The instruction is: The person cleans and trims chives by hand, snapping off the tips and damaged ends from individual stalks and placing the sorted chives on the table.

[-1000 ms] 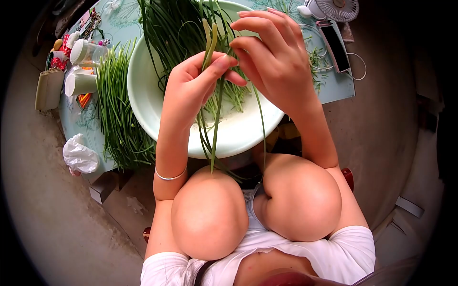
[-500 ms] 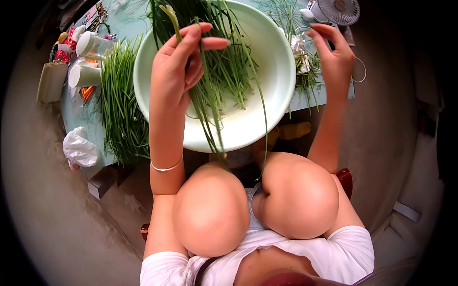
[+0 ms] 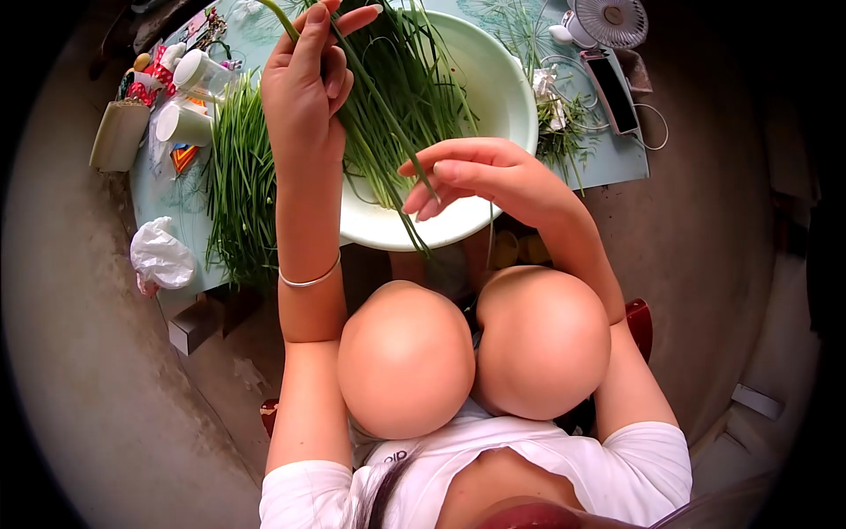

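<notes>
My left hand is raised over the left side of a pale green basin and pinches a thin bunch of green chives near their pale ends. The stalks slant down and right across the basin. My right hand hovers at the basin's near rim, fingers apart, its fingertips touching the lower tips of the held stalks. More loose chives lie inside the basin. A silver bangle circles my left wrist.
A sorted pile of chives lies on the low table left of the basin. Cups and a crumpled white bag sit further left. Trimmings, a phone and a small fan are at the right. My knees are below.
My left hand has lifted the bunch higher and further away. My right hand has come back from the trimmings at the right to the stalk tips at the basin's near rim.
</notes>
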Demonstrator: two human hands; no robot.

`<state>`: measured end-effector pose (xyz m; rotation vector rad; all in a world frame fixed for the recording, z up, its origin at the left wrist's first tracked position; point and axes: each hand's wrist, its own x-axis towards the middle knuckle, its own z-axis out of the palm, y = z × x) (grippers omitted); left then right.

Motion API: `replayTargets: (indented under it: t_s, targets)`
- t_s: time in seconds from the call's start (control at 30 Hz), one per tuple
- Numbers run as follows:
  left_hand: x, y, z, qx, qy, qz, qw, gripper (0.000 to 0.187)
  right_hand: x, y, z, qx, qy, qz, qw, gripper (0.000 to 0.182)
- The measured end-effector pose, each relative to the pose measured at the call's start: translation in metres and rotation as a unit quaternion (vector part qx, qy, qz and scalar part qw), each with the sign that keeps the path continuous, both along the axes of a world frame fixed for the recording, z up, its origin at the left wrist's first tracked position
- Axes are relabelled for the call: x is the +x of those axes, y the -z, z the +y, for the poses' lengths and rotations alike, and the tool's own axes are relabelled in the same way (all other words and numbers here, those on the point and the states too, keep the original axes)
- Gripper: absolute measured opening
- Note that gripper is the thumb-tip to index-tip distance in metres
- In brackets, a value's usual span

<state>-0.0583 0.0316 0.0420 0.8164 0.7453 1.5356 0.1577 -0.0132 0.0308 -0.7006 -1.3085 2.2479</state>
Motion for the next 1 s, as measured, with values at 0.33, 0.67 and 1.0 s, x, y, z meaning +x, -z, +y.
replayTargets:
  t_s: [0.33, 0.67, 1.0]
  targets:
    - [0.018, 0.007, -0.007, 0.027, -0.093, 0.034, 0.995, 0.023, 0.019, 0.022, 0.000, 0.081, 0.057, 0.050, 0.994, 0.020]
    - [0.032, -0.002, -0.020, 0.038, -0.066, -0.055, 0.996, 0.023, 0.073, 0.031, 0.020, 0.471, 0.343, -0.389, 0.714, 0.029]
    - [0.045, -0.012, -0.035, 0.028, -0.080, -0.080, 0.993, 0.024, -0.023, 0.002, -0.023, 0.014, -0.039, -0.085, 0.996, 0.023]
